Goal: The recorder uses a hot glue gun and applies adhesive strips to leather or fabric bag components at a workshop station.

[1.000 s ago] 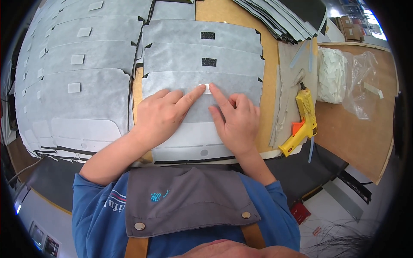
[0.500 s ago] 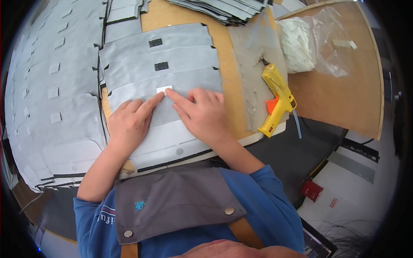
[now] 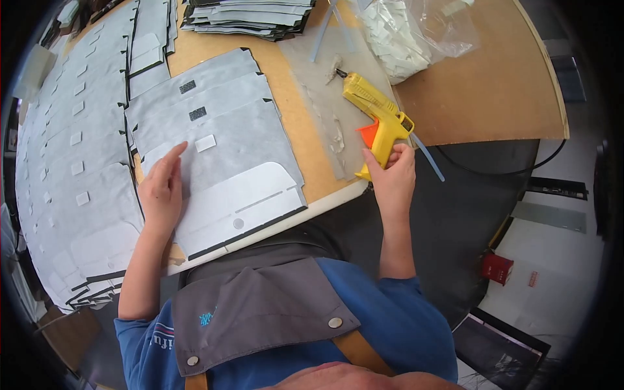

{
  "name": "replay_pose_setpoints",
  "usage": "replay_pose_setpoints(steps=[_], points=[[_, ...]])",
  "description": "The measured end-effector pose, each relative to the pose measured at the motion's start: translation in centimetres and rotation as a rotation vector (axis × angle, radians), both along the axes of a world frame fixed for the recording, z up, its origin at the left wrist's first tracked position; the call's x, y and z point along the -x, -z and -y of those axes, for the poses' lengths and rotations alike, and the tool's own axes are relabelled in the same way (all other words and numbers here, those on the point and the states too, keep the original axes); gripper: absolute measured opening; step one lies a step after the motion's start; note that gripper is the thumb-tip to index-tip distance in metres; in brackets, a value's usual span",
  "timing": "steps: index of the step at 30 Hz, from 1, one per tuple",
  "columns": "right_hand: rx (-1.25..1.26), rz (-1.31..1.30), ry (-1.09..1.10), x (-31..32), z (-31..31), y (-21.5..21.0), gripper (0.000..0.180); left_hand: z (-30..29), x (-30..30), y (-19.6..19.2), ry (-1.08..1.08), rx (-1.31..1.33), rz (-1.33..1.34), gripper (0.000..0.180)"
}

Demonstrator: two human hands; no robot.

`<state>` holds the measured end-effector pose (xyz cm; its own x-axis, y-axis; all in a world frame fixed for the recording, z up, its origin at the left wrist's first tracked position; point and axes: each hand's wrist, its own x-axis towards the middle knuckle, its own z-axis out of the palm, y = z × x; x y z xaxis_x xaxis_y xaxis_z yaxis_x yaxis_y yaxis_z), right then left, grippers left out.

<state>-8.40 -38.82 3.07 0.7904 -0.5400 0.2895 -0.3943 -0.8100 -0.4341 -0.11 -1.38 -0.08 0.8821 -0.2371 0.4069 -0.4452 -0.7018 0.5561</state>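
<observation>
My right hand (image 3: 392, 177) has left the small white rectangular patch (image 3: 205, 143) and now grips the yellow glue gun's (image 3: 377, 120) handle, frame centre-right. Left hand (image 3: 162, 188) lies open and flat on the grey fabric panel (image 3: 227, 162), centre-left on the counter (image 3: 481, 97). Patch looks placed; glue next, probably.

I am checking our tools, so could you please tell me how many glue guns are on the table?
1. The yellow glue gun lies near the table front edge, with the right hand at its handle. Others may be hidden outside the view.
</observation>
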Motion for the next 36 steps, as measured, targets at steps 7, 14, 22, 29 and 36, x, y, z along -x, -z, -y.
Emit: replay_pose_setpoints(steps=[7, 14, 22, 29, 36], points=[[-0.57, -0.074, -0.016, -1.0, 3.3, 2.1, 0.046, 0.0, 1.1, -2.0, -0.176, 0.691, -0.423, 0.026], [-1.337, 0.191, -0.14, 0.4, 3.9, 2.0, 0.05, 1.6, 3.2, -5.0, -0.293, 1.251, -0.938, 0.033], [-1.888, 0.577, -0.522, 3.5, 5.3, 2.7, 0.06, 0.8, 5.8, -5.6, -0.012, 1.475, -1.29, 0.027], [-2.109, 0.689, -0.99, -0.6, 1.6, -4.8, 0.066, 4.6, 8.7, -8.6, 0.248, 0.325, -1.006, 0.038], [-2.032, 0.669, -1.31, -5.1, 1.1, -13.8, 0.07, 4.2, 11.0, -5.9, 0.514, -0.067, -0.802, 0.037]])
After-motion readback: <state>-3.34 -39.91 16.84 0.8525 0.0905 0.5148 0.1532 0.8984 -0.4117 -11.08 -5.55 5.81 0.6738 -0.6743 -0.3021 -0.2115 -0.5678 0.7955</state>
